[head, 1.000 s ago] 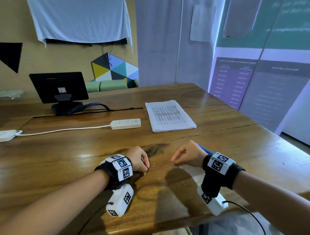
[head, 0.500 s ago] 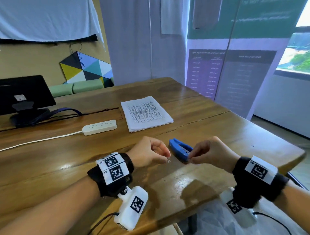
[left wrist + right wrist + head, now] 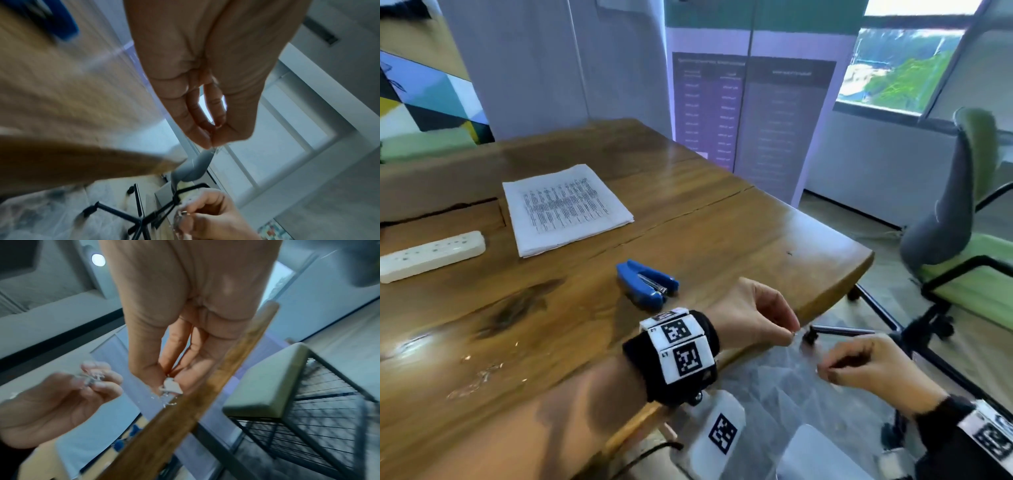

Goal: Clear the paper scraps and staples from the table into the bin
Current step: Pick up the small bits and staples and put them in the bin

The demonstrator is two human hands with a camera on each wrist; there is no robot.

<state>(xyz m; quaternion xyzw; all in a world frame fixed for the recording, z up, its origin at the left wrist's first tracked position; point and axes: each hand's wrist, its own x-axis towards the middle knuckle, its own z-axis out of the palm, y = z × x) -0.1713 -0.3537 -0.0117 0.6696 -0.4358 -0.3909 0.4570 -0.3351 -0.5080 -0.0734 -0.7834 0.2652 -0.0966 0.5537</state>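
Note:
My left hand [image 3: 792, 333] is just past the table's near edge [image 3: 825, 294], and its thumb and fingertips pinch a few small staples [image 3: 92, 379]. My right hand [image 3: 823, 371] is lower and further right. It pinches a small white paper scrap [image 3: 171, 386] together with staples. Both hands hover over the grey plastic liner of the bin [image 3: 767, 380] beside the table. Several loose staples [image 3: 479, 377] lie on the wood at the near left. In the left wrist view the left hand's pinch [image 3: 211, 142] is blurred.
A blue stapler [image 3: 647, 282] lies near the table's edge, just behind my left wrist. Further back are a stack of printed sheets [image 3: 565, 205] and a white power strip [image 3: 431, 255]. A green office chair [image 3: 962, 240] stands to the right, its black legs beside the bin.
Both hands have lifted off the table with their pinched bits and moved right, past the table's edge, over the bin. The view has swung right with them.

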